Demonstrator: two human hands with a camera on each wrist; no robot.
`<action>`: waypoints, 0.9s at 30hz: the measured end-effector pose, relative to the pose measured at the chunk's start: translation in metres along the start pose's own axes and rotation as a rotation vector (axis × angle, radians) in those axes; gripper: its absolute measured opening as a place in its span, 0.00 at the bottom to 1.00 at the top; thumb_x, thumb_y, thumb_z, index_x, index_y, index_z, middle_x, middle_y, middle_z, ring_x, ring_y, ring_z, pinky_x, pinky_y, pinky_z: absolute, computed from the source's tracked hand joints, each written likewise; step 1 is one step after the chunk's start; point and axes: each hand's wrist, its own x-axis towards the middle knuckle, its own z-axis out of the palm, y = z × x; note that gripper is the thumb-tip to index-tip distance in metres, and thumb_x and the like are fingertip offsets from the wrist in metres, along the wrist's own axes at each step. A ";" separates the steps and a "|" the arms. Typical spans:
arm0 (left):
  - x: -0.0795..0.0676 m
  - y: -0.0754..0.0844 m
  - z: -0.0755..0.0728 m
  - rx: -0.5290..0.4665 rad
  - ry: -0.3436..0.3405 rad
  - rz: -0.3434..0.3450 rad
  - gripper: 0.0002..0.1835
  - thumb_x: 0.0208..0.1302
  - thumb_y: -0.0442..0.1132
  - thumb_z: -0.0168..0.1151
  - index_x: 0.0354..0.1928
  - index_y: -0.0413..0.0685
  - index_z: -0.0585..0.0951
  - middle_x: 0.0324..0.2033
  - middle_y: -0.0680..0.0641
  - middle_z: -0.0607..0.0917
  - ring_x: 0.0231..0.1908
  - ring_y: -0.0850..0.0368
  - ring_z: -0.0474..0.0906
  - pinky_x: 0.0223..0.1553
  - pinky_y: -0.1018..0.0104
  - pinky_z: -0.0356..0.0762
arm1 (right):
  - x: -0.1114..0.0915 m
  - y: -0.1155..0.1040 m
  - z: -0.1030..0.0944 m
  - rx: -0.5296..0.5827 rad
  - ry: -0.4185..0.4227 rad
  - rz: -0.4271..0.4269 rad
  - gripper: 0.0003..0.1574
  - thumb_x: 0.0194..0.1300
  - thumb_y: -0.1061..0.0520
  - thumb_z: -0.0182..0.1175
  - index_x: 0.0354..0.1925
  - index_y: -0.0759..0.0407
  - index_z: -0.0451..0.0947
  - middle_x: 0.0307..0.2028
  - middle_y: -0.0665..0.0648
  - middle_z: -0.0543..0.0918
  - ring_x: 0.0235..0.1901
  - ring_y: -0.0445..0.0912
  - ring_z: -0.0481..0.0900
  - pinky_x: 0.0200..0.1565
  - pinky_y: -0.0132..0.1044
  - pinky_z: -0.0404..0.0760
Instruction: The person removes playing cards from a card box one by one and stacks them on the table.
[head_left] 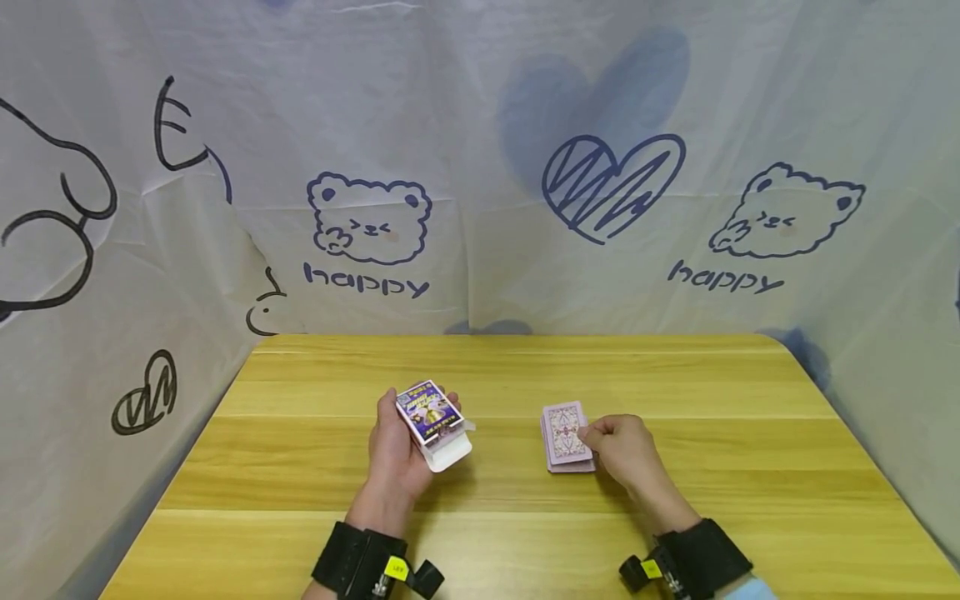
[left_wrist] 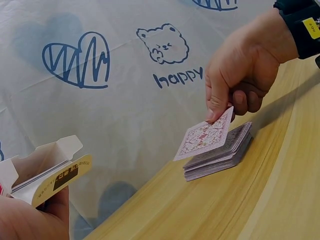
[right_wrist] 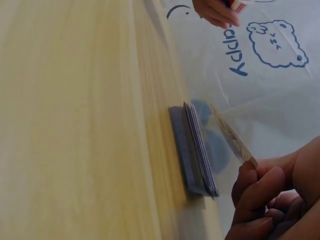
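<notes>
My left hand grips a purple-printed card box, tilted above the table, thumb along one side and fingertips at the other. Its end flap hangs open, and thin white edges show inside the box in the left wrist view. Between thumb and forefinger, my right hand pinches a single playing card with a pink-and-red patterned back. That card is held just over a stack of playing cards lying on the table. In the right wrist view, a gap shows between the card and the stack.
The wooden table has its far edge against a white cloth backdrop drawn with bears, hearts and lettering. Similar cloth hangs at both sides. Each wrist wears a black band with a small camera.
</notes>
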 end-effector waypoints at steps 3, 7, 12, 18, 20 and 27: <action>0.000 0.000 0.000 0.007 -0.001 0.000 0.33 0.74 0.63 0.32 0.66 0.45 0.59 0.60 0.35 0.70 0.59 0.42 0.72 0.62 0.46 0.71 | 0.001 0.001 0.000 -0.012 0.002 0.001 0.14 0.65 0.55 0.61 0.27 0.64 0.80 0.23 0.55 0.75 0.18 0.44 0.65 0.17 0.34 0.61; 0.000 -0.001 0.000 0.023 0.004 0.002 0.33 0.74 0.63 0.32 0.66 0.44 0.60 0.59 0.35 0.71 0.59 0.41 0.72 0.58 0.48 0.75 | 0.001 0.003 0.002 -0.016 0.005 0.012 0.14 0.65 0.54 0.61 0.27 0.63 0.81 0.24 0.56 0.75 0.19 0.45 0.65 0.18 0.34 0.61; 0.001 -0.001 -0.001 0.018 0.008 0.001 0.33 0.74 0.63 0.32 0.65 0.44 0.60 0.59 0.35 0.72 0.58 0.42 0.73 0.60 0.47 0.73 | 0.001 0.006 0.004 -0.064 0.018 -0.004 0.14 0.63 0.54 0.63 0.26 0.62 0.81 0.24 0.56 0.78 0.22 0.47 0.69 0.20 0.35 0.65; 0.000 -0.001 -0.001 0.011 -0.001 0.002 0.33 0.74 0.63 0.33 0.66 0.45 0.60 0.61 0.36 0.70 0.61 0.41 0.70 0.62 0.46 0.71 | 0.002 0.007 0.006 -0.145 0.044 -0.042 0.13 0.61 0.53 0.64 0.25 0.61 0.82 0.24 0.55 0.81 0.23 0.47 0.72 0.21 0.35 0.67; 0.000 -0.002 -0.001 0.010 -0.007 0.000 0.33 0.74 0.62 0.32 0.67 0.46 0.59 0.63 0.36 0.68 0.61 0.41 0.70 0.61 0.47 0.71 | 0.002 0.007 0.006 -0.159 0.045 -0.043 0.13 0.61 0.52 0.64 0.25 0.60 0.82 0.24 0.55 0.81 0.23 0.47 0.72 0.21 0.35 0.67; -0.001 -0.002 -0.001 0.013 -0.019 0.001 0.33 0.74 0.62 0.32 0.68 0.46 0.57 0.64 0.36 0.67 0.62 0.41 0.69 0.62 0.46 0.70 | 0.001 0.006 0.005 -0.210 0.051 -0.044 0.14 0.61 0.50 0.64 0.25 0.59 0.81 0.22 0.54 0.80 0.20 0.47 0.71 0.20 0.35 0.66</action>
